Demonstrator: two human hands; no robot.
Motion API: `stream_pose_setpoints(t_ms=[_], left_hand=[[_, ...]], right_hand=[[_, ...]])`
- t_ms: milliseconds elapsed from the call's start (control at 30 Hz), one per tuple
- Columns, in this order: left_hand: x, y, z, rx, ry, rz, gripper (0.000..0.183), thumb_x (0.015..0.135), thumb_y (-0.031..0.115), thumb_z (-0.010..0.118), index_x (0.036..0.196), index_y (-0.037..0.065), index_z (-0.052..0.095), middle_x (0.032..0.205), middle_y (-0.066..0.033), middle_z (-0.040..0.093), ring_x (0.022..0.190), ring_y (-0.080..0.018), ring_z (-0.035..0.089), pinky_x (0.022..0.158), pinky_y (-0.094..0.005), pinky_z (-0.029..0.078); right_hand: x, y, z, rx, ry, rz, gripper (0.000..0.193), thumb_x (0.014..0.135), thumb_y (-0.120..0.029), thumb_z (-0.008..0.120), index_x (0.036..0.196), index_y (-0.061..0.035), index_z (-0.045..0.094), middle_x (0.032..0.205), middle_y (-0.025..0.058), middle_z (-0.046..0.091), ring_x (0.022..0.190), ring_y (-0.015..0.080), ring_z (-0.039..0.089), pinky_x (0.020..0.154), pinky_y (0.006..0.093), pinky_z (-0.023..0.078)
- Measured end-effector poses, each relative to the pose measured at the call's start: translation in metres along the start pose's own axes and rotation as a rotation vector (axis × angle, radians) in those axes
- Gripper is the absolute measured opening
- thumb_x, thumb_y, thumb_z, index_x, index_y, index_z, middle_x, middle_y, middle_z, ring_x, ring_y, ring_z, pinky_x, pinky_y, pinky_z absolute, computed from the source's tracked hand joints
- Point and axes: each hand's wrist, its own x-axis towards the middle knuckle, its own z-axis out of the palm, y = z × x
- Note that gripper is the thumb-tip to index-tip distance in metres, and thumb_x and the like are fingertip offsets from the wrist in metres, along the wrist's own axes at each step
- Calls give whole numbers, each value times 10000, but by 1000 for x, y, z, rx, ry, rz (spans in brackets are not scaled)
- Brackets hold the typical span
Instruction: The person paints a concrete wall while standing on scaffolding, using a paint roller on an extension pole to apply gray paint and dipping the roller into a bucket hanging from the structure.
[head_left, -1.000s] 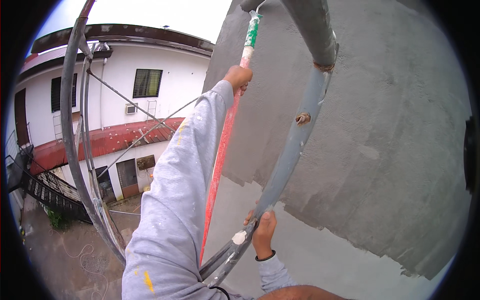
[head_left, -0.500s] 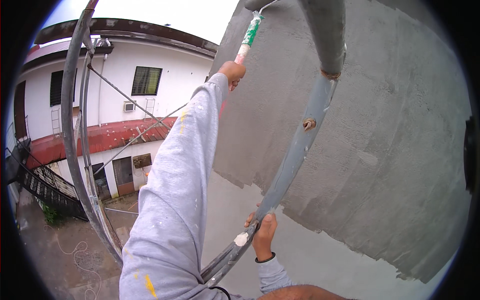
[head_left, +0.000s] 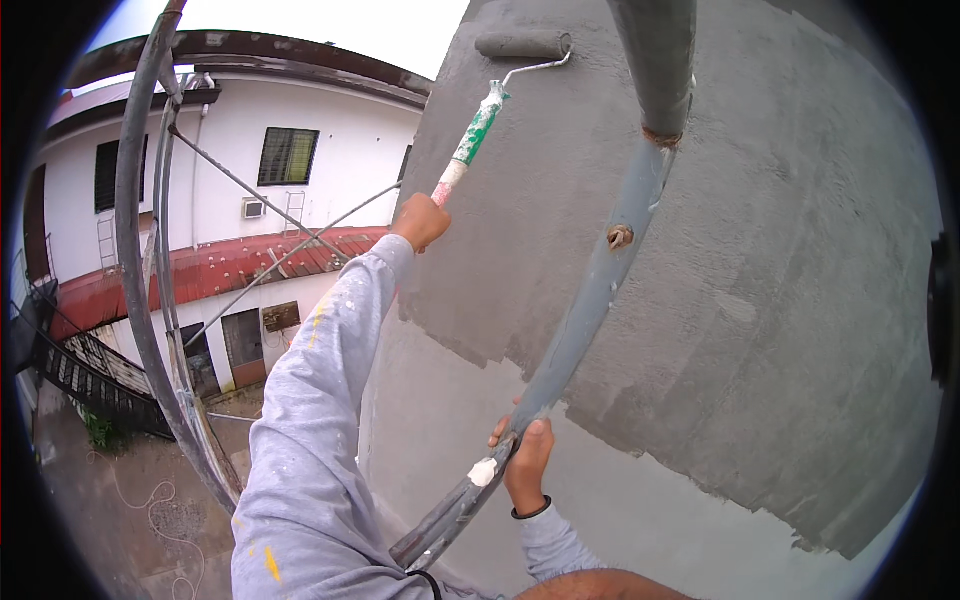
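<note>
My left hand (head_left: pixel 421 222) is closed around the pole of a paint roller, with my arm stretched up and forward. The pole's grip (head_left: pixel 477 132) is green and white, splattered with paint. At its top, the grey-coated roller sleeve (head_left: pixel 523 44) lies against the grey wall (head_left: pixel 790 280). Lower down, my right hand (head_left: pixel 529 468) wraps around a paint-spotted grey scaffold tube (head_left: pixel 592 300), its thumb on the near side and fingertips showing past the left edge. Darker grey coating covers the upper wall, ending in a ragged lower edge above paler grey.
More scaffold tubes (head_left: pixel 131 215) and thin cross braces stand at the left. Beyond them, far below, are a white building (head_left: pixel 230 150), a red roof (head_left: pixel 200 270), a dark staircase (head_left: pixel 95 375) and a ground yard with a loose cord (head_left: pixel 165 535).
My left hand has drawn the roller downward and slightly left, so the whole sleeve now shows on the wall. My right hand keeps its hold on the tube.
</note>
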Motion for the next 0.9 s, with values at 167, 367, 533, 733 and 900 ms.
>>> stream_pose_setpoints(t_ms=[167, 367, 533, 733, 900], left_hand=[[50, 57, -25, -159, -11, 45, 267, 858, 149, 540, 964, -80, 628, 683, -105, 584, 500, -195, 547, 452, -373, 459], [39, 63, -13, -269, -73, 39, 104, 834, 91, 478, 804, -3, 511, 603, -38, 446, 446, -149, 413, 419, -365, 352], [21, 55, 0, -290, -107, 66, 94, 812, 79, 479, 796, -8, 507, 596, -35, 430, 443, -149, 414, 417, -360, 359], [56, 105, -18, -312, -79, 56, 128, 833, 110, 499, 788, -9, 510, 597, -35, 435, 449, -149, 417, 407, -354, 356], [19, 76, 10, -191, -32, 72, 182, 855, 115, 508, 846, -59, 563, 643, -98, 535, 487, -198, 527, 424, -385, 421]], right_hand=[[0, 3, -1, 1, 8, 1, 712, 971, -620, 392, 1213, 46, 463, 743, 110, 578, 605, 173, 575, 561, 294, 489], [-2, 0, 1, 11, 11, 19, 707, 970, -619, 397, 1214, 42, 460, 756, 110, 578, 617, 171, 575, 566, 297, 487], [-1, 2, 0, 22, 1, -8, 687, 977, -606, 395, 1211, 37, 464, 757, 105, 576, 618, 166, 575, 568, 292, 485], [0, 5, -2, 18, -7, -7, 693, 976, -610, 396, 1209, 39, 467, 757, 97, 578, 610, 161, 576, 566, 282, 484], [-1, 0, 0, -3, 11, -9, 701, 974, -618, 387, 1199, 40, 471, 746, 98, 584, 602, 159, 576, 558, 281, 481]])
